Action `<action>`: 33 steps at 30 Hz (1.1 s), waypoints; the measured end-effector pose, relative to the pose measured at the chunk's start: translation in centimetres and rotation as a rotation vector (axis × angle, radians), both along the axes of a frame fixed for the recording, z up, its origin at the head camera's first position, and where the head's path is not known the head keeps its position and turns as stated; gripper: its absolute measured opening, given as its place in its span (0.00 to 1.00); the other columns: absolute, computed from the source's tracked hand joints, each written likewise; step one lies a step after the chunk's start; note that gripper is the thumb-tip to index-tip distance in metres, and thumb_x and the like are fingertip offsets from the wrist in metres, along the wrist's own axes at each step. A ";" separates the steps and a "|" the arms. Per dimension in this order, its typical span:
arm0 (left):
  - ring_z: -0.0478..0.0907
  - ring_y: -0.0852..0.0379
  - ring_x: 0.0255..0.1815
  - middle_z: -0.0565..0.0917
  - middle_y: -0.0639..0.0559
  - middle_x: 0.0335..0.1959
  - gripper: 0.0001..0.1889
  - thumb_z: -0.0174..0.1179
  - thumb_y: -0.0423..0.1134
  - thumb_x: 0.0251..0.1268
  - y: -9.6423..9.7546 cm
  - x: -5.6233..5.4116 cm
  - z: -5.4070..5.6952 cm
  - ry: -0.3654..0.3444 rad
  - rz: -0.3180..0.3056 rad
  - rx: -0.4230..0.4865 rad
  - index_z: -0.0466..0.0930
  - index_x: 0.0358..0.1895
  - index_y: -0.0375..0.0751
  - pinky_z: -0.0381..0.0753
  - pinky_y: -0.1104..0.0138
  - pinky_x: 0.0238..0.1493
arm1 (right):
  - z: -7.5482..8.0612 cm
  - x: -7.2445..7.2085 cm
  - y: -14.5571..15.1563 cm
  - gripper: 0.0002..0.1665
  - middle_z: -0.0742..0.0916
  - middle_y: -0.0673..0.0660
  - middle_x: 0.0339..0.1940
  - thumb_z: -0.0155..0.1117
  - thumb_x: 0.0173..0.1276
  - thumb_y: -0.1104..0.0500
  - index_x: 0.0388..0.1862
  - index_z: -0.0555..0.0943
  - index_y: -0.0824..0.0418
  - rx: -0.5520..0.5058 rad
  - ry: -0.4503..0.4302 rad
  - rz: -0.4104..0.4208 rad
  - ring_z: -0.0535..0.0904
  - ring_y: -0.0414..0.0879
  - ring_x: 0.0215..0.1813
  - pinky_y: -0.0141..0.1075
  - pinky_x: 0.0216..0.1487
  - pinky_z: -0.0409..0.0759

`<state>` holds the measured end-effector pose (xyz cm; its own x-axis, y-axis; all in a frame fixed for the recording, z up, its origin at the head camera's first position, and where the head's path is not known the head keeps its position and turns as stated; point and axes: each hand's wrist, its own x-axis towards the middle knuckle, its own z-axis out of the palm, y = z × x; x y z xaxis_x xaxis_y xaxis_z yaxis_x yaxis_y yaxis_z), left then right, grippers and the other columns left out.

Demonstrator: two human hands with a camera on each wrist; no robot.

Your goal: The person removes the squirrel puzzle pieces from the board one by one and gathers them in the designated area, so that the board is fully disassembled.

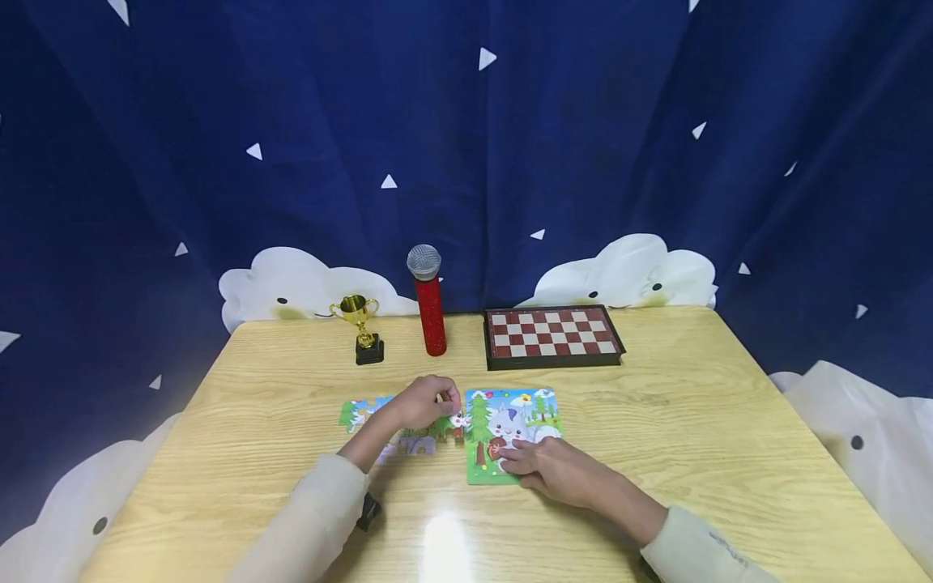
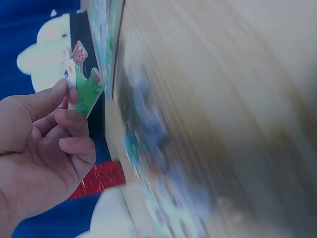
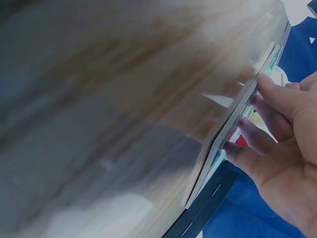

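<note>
My left hand (image 1: 428, 402) pinches a jigsaw puzzle piece (image 2: 88, 94) between thumb and fingertips. The piece is green with part of a white animal's face and a red patch. Beneath and left of that hand lie several joined puzzle pieces (image 1: 417, 445), partly hidden by the hand and forearm. Just to the right is a square picture board (image 1: 477, 417) showing a squirrel, trees and grass. On its lower right part rests my right hand (image 1: 557, 470), with fingers loosely spread over the picture and the thumb at the near edge (image 3: 223, 131).
Along the back of the wooden table (image 1: 678, 437) stand a small gold trophy cup (image 1: 357, 312), a red microphone (image 1: 431, 312) with a silver head, and a red-and-white chessboard (image 1: 550, 334) in a black frame. A dark blue curtain (image 1: 466, 146) hangs behind.
</note>
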<state>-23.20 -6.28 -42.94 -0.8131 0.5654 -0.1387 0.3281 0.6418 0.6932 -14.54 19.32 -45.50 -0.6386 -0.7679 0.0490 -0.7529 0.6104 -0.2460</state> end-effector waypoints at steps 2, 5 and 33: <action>0.71 0.59 0.31 0.79 0.52 0.32 0.05 0.54 0.32 0.67 -1.1 0.0 0.0 -0.007 0.025 0.002 0.78 0.34 0.42 0.72 0.68 0.34 | 0.0 0.0 0.0 0.19 0.83 0.54 0.57 0.63 0.64 0.60 0.54 0.81 0.57 -0.013 0.004 0.003 0.78 0.53 0.60 0.45 0.58 0.77; 0.71 0.59 0.32 0.79 0.52 0.32 0.05 0.54 0.31 0.67 -2.8 0.1 0.0 -0.009 0.054 0.004 0.78 0.33 0.41 0.72 0.68 0.33 | 0.0 0.1 -0.1 0.19 0.83 0.54 0.56 0.64 0.63 0.60 0.54 0.81 0.58 -0.035 0.008 0.002 0.78 0.54 0.60 0.45 0.57 0.78; 0.73 0.56 0.35 0.79 0.50 0.31 0.05 0.54 0.28 0.64 -12.3 1.3 -0.1 0.039 0.124 -0.098 0.77 0.31 0.38 0.72 0.65 0.36 | 0.2 0.1 0.0 0.18 0.83 0.54 0.57 0.64 0.63 0.60 0.53 0.82 0.58 -0.019 0.026 0.017 0.79 0.53 0.59 0.46 0.56 0.78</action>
